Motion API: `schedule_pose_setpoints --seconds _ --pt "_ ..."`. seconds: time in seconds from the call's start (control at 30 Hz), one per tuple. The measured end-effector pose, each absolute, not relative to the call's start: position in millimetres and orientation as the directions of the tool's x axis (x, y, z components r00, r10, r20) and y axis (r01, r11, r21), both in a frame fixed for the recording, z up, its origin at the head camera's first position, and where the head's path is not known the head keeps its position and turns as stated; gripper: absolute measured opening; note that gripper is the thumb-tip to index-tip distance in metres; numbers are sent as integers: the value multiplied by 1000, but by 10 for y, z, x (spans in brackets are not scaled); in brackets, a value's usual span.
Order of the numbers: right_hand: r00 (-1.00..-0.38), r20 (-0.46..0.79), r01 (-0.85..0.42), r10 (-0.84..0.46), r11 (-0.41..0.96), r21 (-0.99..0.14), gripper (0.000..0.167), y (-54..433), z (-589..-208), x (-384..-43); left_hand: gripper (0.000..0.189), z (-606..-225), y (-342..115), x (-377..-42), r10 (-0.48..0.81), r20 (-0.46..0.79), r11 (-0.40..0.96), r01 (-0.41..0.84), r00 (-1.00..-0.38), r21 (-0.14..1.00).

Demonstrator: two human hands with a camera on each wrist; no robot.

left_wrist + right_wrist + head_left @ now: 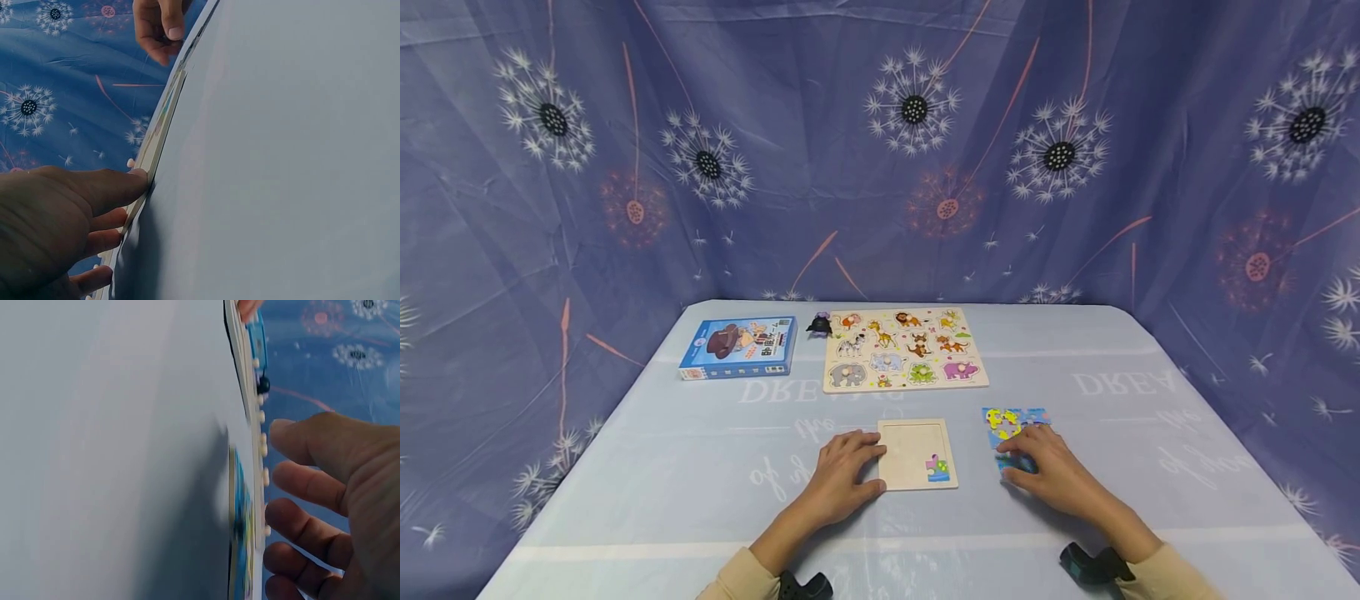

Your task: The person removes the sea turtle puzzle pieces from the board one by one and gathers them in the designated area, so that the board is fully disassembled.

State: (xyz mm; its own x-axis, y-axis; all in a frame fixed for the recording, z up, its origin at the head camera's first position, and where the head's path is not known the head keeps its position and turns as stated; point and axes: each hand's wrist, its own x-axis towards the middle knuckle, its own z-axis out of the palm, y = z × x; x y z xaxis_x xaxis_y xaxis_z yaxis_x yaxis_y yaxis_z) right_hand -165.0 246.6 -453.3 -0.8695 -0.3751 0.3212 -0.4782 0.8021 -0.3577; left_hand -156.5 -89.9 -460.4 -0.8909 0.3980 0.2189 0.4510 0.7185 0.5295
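Note:
A square wooden puzzle tray [906,454] lies in front of me, with one colourful jigsaw piece [937,468] in its lower right corner. My left hand [844,477] rests at the tray's left edge, thumb and fingertips touching it; the left wrist view shows the thumb [128,187] against the rim. To the right, several blue and yellow jigsaw pieces [1003,421] lie grouped on the table. Over their lower part hovers my right hand [1051,468], partly covering them. In the right wrist view its fingers [306,528] are loosely bent, with nothing between them and the thumb.
Behind the tray lies a wooden animal peg puzzle board [906,350]. A blue box [739,348] stands at the back left, and a small black and purple object [820,324] sits by the board's corner. A dandelion-patterned curtain [820,167] hangs beyond the table [700,500].

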Motion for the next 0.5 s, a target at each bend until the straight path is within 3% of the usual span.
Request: schedule_pose_setpoints --seconds 0.5 --pt "-856 260 -515 -446 775 -365 31 1826 -4527 -1734 44 -4611 -906 -1566 401 221 718 454 -889 528"
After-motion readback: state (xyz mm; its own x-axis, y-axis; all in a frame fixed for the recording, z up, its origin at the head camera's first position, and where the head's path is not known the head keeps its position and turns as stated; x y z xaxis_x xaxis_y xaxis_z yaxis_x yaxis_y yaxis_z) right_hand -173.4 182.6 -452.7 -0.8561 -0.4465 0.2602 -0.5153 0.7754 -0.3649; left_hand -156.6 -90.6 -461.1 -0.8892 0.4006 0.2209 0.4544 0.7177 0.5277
